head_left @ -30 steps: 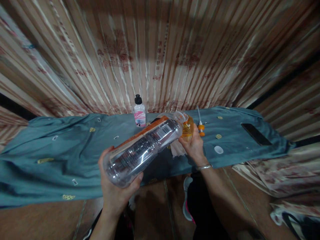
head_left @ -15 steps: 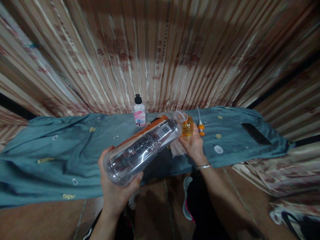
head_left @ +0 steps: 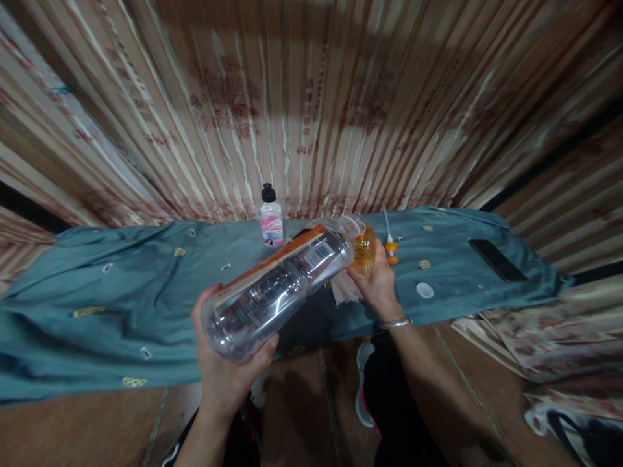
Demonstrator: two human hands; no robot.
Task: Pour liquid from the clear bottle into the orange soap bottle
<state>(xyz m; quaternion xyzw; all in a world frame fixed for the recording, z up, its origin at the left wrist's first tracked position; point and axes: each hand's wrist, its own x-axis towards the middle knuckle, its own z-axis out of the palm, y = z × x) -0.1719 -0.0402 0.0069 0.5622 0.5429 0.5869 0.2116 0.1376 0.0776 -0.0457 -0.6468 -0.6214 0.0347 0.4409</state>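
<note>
My left hand (head_left: 226, 357) is wrapped round the base of a large clear plastic bottle (head_left: 277, 285) with an orange label and a barcode. The bottle is tilted, its neck up and to the right. My right hand (head_left: 377, 282) grips a smaller bottle of amber liquid (head_left: 365, 250). The mouths of the two bottles meet or nearly meet at a whitish ring; I cannot tell whether liquid passes between them. Just right of my right hand lies an orange and white pump head (head_left: 390, 251) with its tube. A round white cap (head_left: 425, 290) rests nearby.
A small clear bottle with a pink label and black cap (head_left: 271, 217) stands at the back of the teal cloth (head_left: 156, 305). At the right lies a black phone (head_left: 497, 259). A pale tissue or cloth (head_left: 346, 288) is partly hidden under the bottles. Patterned curtains (head_left: 311, 97) hang behind.
</note>
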